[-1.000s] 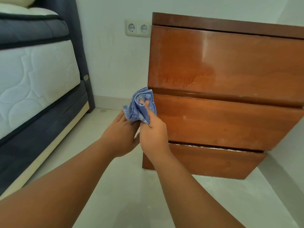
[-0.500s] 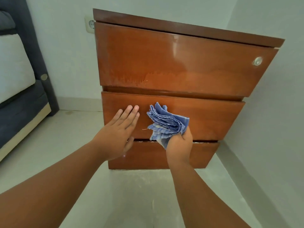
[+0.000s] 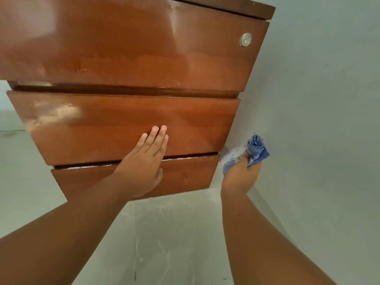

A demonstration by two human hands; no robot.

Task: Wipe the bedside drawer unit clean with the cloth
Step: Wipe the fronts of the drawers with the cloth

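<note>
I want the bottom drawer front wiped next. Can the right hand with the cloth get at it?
Probably yes. The right hand holds the cloth just off the bottom drawer front's right edge; only the left hand covers part of it.

Left hand (image 3: 144, 167) lies flat at frame centre on the drawer unit (image 3: 127, 124); right hand (image 3: 240, 173), lower right, grips a bunched blue cloth (image 3: 254, 150) beside its edge.
</note>
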